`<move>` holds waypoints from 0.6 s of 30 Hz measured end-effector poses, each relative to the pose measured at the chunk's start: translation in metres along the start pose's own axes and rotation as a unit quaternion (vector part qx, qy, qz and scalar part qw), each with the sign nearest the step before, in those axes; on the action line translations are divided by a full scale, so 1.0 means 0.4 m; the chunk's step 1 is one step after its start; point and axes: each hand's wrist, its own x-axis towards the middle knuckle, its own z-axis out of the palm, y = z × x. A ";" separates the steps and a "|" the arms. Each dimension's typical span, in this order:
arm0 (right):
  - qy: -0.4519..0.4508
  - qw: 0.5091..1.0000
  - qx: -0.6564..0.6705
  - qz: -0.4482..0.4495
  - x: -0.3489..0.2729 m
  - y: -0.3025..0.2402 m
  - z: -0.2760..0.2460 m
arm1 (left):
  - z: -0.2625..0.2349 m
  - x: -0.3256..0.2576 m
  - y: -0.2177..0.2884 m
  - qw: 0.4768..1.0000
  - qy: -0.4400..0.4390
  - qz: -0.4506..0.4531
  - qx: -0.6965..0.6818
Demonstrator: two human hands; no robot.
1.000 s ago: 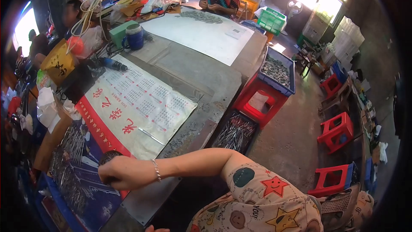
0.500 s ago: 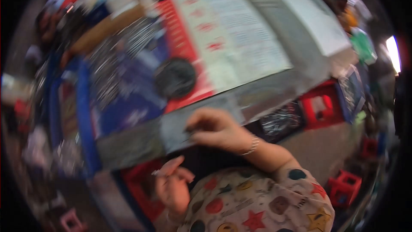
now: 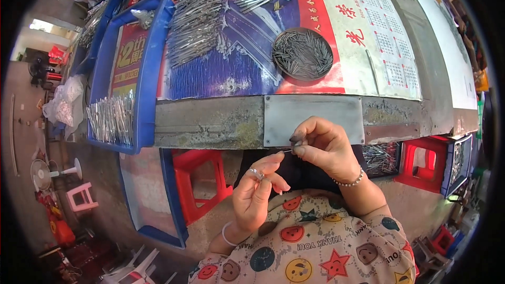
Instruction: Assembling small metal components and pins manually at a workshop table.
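My right hand (image 3: 329, 152), with a beaded bracelet at the wrist, is closed in a pinch just before the table edge. A small dark piece shows at its fingertips, too small to name. My left hand (image 3: 256, 192), with a ring, is lower and to the left. Its fingers are loosely bent and apart, the index fingertip near the right hand's pinch; I see nothing held in it. Beyond the hands, a pale metal plate (image 3: 315, 110) is fixed to the table's front edge. A round dish (image 3: 302, 54) full of short grey metal pins stands behind it.
Many thin metal rods (image 3: 194, 21) lie in rows on the printed table sheet. One slim rod (image 3: 372, 71) lies on the calendar. At left, a blue tray (image 3: 147, 73) holds upright silvery rods (image 3: 111, 120). Red stools (image 3: 197, 179) and a low blue-edged tray (image 3: 152, 194) are below the table.
My hands are nearer each other, and the left fingers reach up toward the right hand's pinch. The view has swung, so the table appears shifted; the earlier frame is blurred.
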 end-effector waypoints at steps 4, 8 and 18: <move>0.010 0.998 -0.056 -0.011 -0.007 0.015 0.016 | -0.008 0.005 -0.004 1.000 0.001 -0.003 -0.005; -0.014 0.956 -0.282 -0.086 -0.014 0.006 0.036 | -0.013 0.002 -0.011 1.000 -0.002 0.002 -0.007; 0.023 0.991 -0.134 0.000 -0.030 -0.004 0.014 | -0.023 0.002 0.002 0.991 -0.045 -0.123 0.013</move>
